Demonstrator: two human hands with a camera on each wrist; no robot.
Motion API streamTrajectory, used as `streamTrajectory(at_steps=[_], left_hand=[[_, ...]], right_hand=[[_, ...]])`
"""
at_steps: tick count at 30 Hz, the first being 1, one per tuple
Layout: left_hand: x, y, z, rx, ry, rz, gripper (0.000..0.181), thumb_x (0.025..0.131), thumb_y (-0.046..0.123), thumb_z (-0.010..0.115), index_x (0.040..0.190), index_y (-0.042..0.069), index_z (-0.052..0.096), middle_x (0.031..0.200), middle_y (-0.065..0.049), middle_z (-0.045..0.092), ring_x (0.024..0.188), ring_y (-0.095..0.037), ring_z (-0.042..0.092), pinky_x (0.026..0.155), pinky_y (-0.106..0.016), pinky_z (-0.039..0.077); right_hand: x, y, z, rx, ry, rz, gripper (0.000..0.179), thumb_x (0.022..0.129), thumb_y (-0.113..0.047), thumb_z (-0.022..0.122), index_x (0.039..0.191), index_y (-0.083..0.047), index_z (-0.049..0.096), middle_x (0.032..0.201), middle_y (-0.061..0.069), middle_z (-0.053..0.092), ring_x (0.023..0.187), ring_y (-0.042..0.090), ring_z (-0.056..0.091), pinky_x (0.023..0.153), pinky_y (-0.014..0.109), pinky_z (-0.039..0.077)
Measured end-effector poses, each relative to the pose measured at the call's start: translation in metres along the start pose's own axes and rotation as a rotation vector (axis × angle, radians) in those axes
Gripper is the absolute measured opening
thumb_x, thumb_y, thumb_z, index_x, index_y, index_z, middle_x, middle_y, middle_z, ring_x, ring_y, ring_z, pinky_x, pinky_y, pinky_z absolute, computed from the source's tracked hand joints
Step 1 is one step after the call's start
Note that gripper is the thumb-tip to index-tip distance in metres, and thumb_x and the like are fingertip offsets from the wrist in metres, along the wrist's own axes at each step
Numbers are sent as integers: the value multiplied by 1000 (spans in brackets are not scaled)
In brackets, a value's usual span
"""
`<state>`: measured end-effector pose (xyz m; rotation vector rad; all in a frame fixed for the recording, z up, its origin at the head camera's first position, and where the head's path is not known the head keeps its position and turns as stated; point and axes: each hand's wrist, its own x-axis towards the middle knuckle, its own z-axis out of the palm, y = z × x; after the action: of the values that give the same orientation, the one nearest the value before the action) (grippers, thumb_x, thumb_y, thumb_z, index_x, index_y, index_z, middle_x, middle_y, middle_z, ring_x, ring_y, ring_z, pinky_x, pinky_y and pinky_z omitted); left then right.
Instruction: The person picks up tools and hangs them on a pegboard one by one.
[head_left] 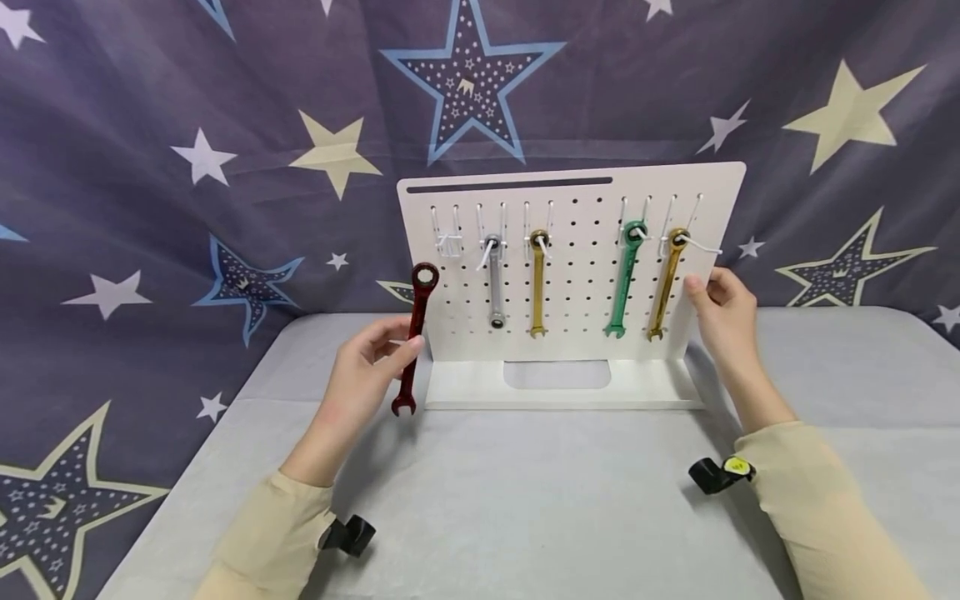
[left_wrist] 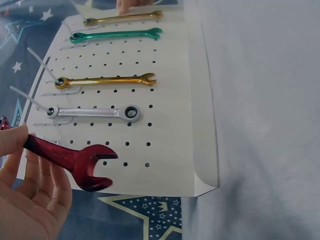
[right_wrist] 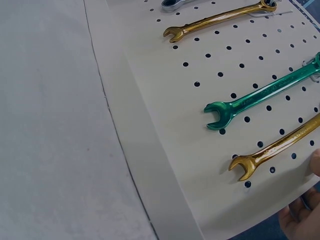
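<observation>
My left hand [head_left: 358, 375] pinches a dark red combination wrench [head_left: 421, 302] between thumb and fingers. The wrench stands nearly upright, ring end up, beside the left edge of a white pegboard [head_left: 465, 337]. On the board's right edge, my right hand [head_left: 729, 325] grips with the thumb on the front face and the fingers curled behind. Hanging from hooks are a silver wrench [head_left: 495, 283], a gold wrench [head_left: 537, 287], a green wrench [head_left: 625, 279] and another gold wrench [head_left: 666, 287]. A white hook [head_left: 448, 243] at the far left holds no wrench.
The pegboard's base ledge [head_left: 465, 386] rests on a table with a pale grey cover [head_left: 525, 500]. Behind hangs a dark curtain [head_left: 300, 83] with a star print. White hook prongs stick out from the board's front.
</observation>
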<state>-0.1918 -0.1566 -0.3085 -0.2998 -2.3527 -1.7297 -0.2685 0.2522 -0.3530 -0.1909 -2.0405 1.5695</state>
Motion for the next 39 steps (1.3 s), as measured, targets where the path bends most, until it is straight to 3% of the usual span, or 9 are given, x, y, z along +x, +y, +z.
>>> streamTrajectory(at_steps=[6,10,17,25,39], left_hand=[[13,6,0,6,29,42,28,96,9,67,122,0,63,105,-13,63,82,-9,61,70,-25,51],[19,7,-1,13,31,33,29,96,10,66,123,0,64,106,-14,64,81,-7,61,69,-25,51],[29,4,0,44,10,2,30,97,16,66,125,3,64,110,-14,65,84,-8,61,71,-26,50],[42,1,4,30,-10,-50,33,98,19,66,127,5,63,107,-7,66,88,-8,60,73,-27,49],[56,-7,11,43,14,-99,32,97,19,66,127,6,63,103,-5,65,89,-11,59,71,-26,49]], right_hand=[[2,-2,0,-8,-3,7,16,98,-24,64,105,-9,62,75,-21,57,78,2,52,73,21,39],[0,-2,0,-10,-8,14,17,98,-24,64,104,-9,62,75,-22,57,78,2,52,74,21,39],[1,-2,0,-1,-16,20,12,97,-26,65,101,-15,62,76,-22,58,80,2,53,76,21,39],[0,-1,0,10,-11,10,14,97,-25,65,102,-12,63,74,-22,58,78,1,53,75,20,39],[-1,-1,0,14,-6,-23,15,97,-23,66,100,-9,63,74,-22,58,77,1,54,74,19,39]])
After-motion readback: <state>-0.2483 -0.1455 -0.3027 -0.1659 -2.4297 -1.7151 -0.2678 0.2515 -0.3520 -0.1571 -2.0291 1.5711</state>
